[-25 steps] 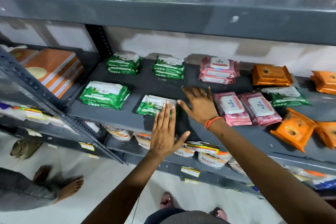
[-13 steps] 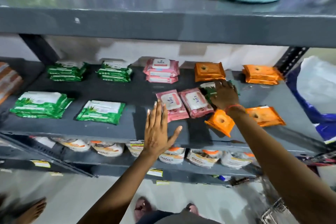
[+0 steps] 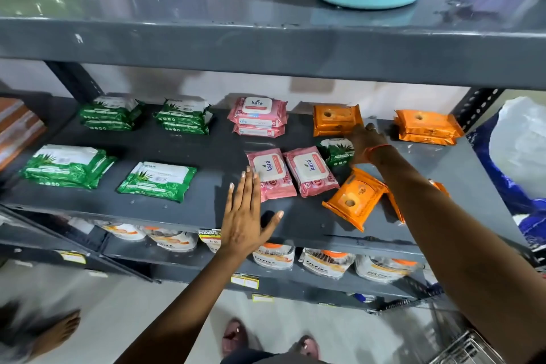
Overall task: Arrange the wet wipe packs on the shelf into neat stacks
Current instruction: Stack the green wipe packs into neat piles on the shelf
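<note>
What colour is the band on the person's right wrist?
Orange-red: a thin band on the right wrist, seen in the head view.

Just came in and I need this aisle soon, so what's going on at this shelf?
A person is sorting wet wipe packs on the grey shelf. The right hand reaches to the back, resting on a stray green pack beside an orange stack. The left hand hovers flat, open, near two loose pink packs. Green stacks on the left look tidy; tilted orange packs remain unsorted.

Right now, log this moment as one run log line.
left hand: open, flat at shelf front | right hand: on stray green pack | pink, orange packs loose
</note>
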Demonstrator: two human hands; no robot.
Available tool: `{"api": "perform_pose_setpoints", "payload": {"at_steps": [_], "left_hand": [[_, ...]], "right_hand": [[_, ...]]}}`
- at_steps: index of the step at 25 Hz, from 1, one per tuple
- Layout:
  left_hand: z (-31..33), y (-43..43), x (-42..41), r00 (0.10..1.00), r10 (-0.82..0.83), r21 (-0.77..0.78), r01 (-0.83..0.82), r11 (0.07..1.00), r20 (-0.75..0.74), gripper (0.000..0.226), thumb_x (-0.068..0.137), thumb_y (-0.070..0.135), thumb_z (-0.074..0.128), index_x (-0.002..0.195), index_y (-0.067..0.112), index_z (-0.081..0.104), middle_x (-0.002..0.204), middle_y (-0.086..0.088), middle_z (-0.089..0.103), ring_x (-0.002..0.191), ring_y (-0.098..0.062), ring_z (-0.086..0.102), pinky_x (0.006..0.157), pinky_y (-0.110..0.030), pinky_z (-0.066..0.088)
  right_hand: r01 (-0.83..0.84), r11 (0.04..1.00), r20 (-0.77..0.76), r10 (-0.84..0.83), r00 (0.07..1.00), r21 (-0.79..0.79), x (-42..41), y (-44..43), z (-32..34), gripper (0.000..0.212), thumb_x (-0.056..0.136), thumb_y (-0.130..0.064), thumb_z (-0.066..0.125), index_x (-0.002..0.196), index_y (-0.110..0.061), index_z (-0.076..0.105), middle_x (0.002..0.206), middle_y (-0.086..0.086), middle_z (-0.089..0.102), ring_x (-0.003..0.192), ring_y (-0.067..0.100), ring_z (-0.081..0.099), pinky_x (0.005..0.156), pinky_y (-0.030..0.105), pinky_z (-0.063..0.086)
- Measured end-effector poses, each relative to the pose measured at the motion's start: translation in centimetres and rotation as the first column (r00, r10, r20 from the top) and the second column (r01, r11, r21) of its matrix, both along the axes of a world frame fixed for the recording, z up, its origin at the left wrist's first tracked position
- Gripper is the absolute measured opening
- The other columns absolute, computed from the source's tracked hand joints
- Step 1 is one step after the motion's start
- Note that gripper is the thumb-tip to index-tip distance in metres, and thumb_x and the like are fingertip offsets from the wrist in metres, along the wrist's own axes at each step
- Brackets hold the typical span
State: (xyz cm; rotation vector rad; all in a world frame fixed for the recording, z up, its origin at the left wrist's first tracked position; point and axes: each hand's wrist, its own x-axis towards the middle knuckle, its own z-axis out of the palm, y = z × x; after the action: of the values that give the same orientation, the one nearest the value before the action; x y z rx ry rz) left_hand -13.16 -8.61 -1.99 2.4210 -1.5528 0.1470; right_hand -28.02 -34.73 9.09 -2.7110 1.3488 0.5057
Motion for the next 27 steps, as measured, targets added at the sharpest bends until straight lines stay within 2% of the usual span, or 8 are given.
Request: {"api": "perform_pose_setpoints", "payload": {"at_steps": [7,11,14,18,20,22,24,27], "left_hand": [[-0.1,0.0,0.2,1.000,-0.017,0.023,0.018,1.000,-0.005,0.092,0.086,0.072,0.020,0.148,0.010,-0.004,0.159,-0.011,0.006,0.147,-0.025,0.006,0.120,-0.045,0.014],[0.1,0.0,0.2,0.997,-0.032,-0.033,0.030,0.999,-0.066,0.092,0.085,0.072,0.022,0.149,0.010,0.001,0.159,-0.012,0.011,0.147,-0.025,0.008,0.120,-0.046,0.014],[0.6,0.4,1.0,0.993,-0.065,-0.109,0.054,0.993,-0.101,0.089,0.086,0.068,0.027,0.148,0.006,0.011,0.157,-0.014,0.016,0.146,-0.026,0.012,0.119,-0.048,0.016],[1.5,2.3,4.0,0.996,-0.034,-0.167,0.021,0.986,-0.078,0.087,0.087,0.063,0.031,0.147,0.003,0.013,0.158,-0.015,0.013,0.146,-0.027,0.011,0.120,-0.043,0.009],[1.6,4.3,6.6,0.998,0.018,-0.194,-0.030,0.981,-0.061,0.085,0.088,0.061,0.033,0.147,0.004,0.012,0.158,-0.016,0.014,0.146,-0.028,0.012,0.120,-0.045,0.012],[1.4,6.5,9.5,0.996,0.066,-0.199,-0.076,0.977,-0.056,0.084,0.088,0.060,0.033,0.148,0.004,0.010,0.157,-0.017,0.014,0.146,-0.028,0.012,0.119,-0.046,0.015],[1.0,8.7,12.1,0.991,0.122,-0.191,-0.130,0.973,-0.052,0.084,0.089,0.059,0.032,0.148,0.004,0.009,0.157,-0.018,0.015,0.146,-0.029,0.013,0.119,-0.046,0.014],[0.4,11.5,15.5,0.969,0.229,-0.165,-0.241,0.956,-0.088,0.083,0.090,0.060,0.026,0.148,0.004,0.004,0.158,-0.018,0.011,0.147,-0.027,0.008,0.120,-0.044,0.011]], "right_hand": [[-0.037,0.985,0.047,0.045,0.998,-0.170,-0.4,0.0,-1.1,0.084,0.066,-0.039,0.078,0.137,-0.017,0.041,0.143,0.012,0.045,0.135,0.034,0.033,0.112,0.058,0.026],[0.057,0.952,0.091,-0.031,0.995,-0.302,-0.2,1.3,0.2,0.089,0.061,-0.041,0.079,0.134,-0.007,0.042,0.136,0.013,0.050,0.134,0.035,0.032,0.113,0.065,0.017],[0.144,0.917,0.210,-0.068,0.975,-0.371,1.8,3.5,1.8,0.080,0.065,-0.037,0.075,0.132,-0.004,0.045,0.133,0.014,0.052,0.133,0.035,0.034,0.114,0.066,0.013],[0.098,0.959,0.363,0.006,0.932,-0.267,6.9,8.2,3.2,0.075,0.078,-0.035,0.064,0.140,-0.004,0.035,0.149,0.021,0.034,0.141,0.036,0.025,0.118,0.059,0.010],[0.084,0.990,0.426,-0.029,0.904,-0.112,9.9,11.9,3.3,0.067,0.083,-0.034,0.062,0.139,-0.005,0.039,0.150,0.022,0.035,0.138,0.035,0.031,0.119,0.052,0.017],[0.104,0.992,0.463,-0.123,0.878,0.066,12.7,15.8,3.1,0.062,0.082,-0.029,0.066,0.135,-0.005,0.044,0.145,0.022,0.041,0.135,0.033,0.035,0.119,0.049,0.013],[-0.032,0.999,0.410,0.040,0.911,-0.027,16.1,18.6,1.9,0.072,0.071,-0.039,0.072,0.131,-0.009,0.047,0.139,0.013,0.048,0.133,0.029,0.036,0.117,0.050,0.001],[-0.161,0.980,0.332,0.192,0.924,-0.117,21.1,21.2,-0.1,0.087,0.058,-0.050,0.075,0.129,-0.008,0.046,0.132,0.009,0.051,0.129,0.030,0.037,0.114,0.062,0.013]]}}
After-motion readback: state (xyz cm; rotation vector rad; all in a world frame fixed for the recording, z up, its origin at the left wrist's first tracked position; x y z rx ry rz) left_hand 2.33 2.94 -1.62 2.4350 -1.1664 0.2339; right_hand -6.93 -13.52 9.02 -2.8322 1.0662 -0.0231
